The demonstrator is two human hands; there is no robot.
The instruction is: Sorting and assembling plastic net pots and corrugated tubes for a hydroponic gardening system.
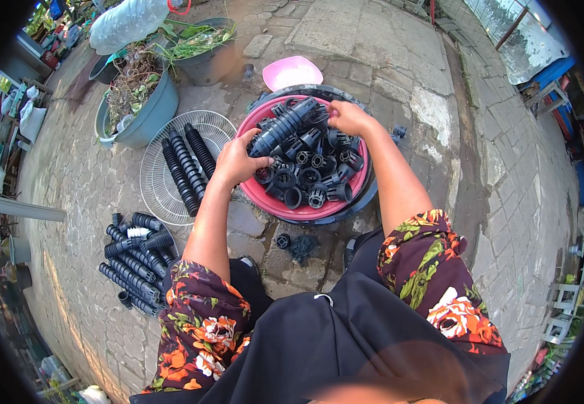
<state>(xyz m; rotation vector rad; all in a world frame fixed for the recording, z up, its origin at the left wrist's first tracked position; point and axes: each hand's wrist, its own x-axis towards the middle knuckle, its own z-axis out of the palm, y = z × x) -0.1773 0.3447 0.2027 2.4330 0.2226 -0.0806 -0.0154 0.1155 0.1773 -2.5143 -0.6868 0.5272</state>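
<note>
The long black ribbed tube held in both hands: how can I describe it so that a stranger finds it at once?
Find the pink basin full of short black cups. Above its upper left part lies the long black ribbed tube, with the left hand at its lower end and the right hand at its upper end. Only this tube is lifted; the other long tubes lie on the white wire grille and the pavement.

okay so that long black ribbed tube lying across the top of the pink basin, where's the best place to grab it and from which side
Probably around its ribbed middle, coming down from above. The long black ribbed tube lies slantwise on top of the pile of short black cups in the pink basin, so its upper side is free. The left hand already holds its lower end and the right hand is at its upper end; the ridges should resist slipping.
</note>
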